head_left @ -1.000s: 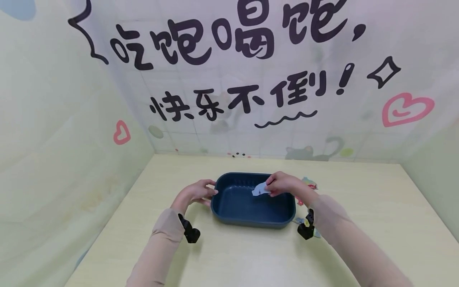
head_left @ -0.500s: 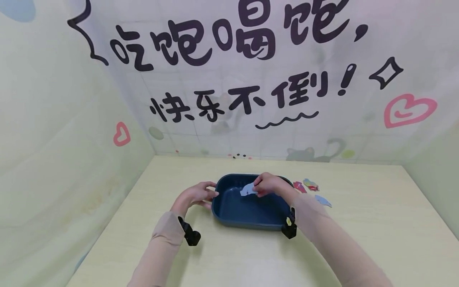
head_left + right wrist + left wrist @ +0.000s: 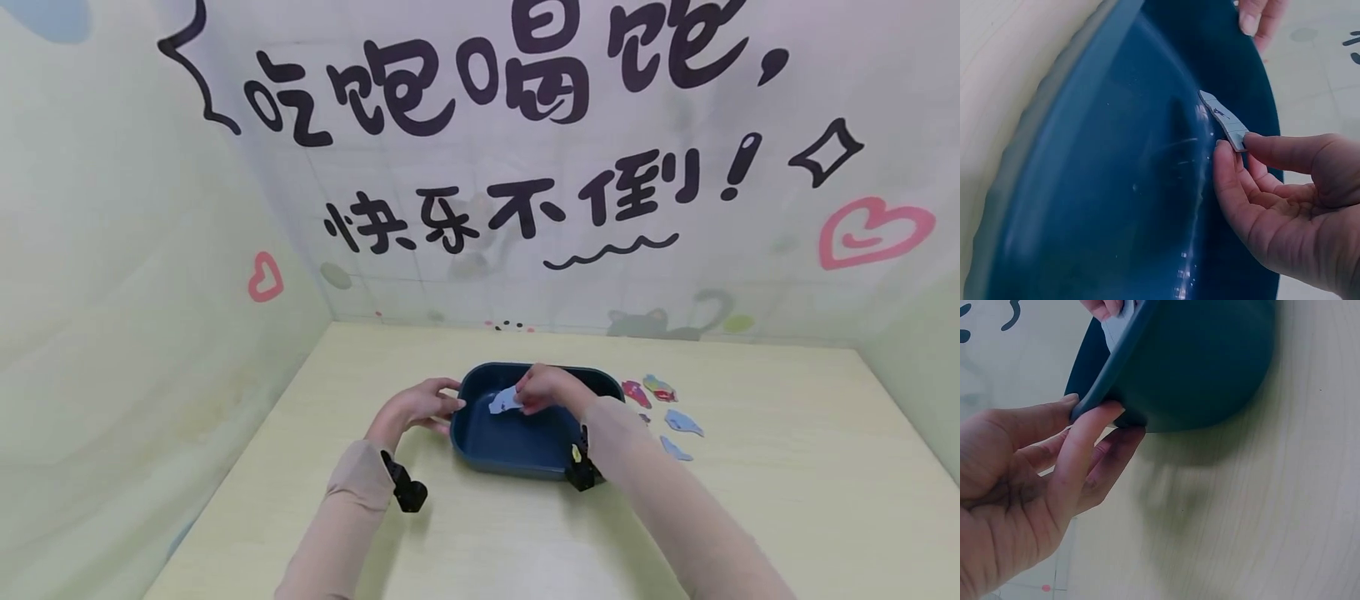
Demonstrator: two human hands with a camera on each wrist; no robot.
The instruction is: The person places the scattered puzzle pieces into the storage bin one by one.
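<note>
A dark blue rectangular basin [image 3: 510,446] with rounded corners sits on the table. My left hand [image 3: 418,406] grips its left rim; in the left wrist view the thumb is at the rim and the fingers lie against the outer wall. Over the inside of the basin, my right hand [image 3: 549,389] pinches a thin light-blue cutout piece [image 3: 503,402] between thumb and fingers. The right wrist view shows the piece [image 3: 1225,122] tilted near the far wall, with dark markings on its face. Whether its tip touches the basin cannot be told.
Right of the basin lie several flat cutout pieces: a red one [image 3: 636,393], a multicoloured one [image 3: 661,387] and two light-blue ones [image 3: 684,422]. Part of another shows beside the right sleeve. A printed cloth [image 3: 480,292] hangs behind the table [image 3: 495,533].
My right hand has moved left across the basin with the light-blue piece, uncovering pieces on the right of the table. My left hand keeps its grip on the rim. The head view has shifted slightly.
</note>
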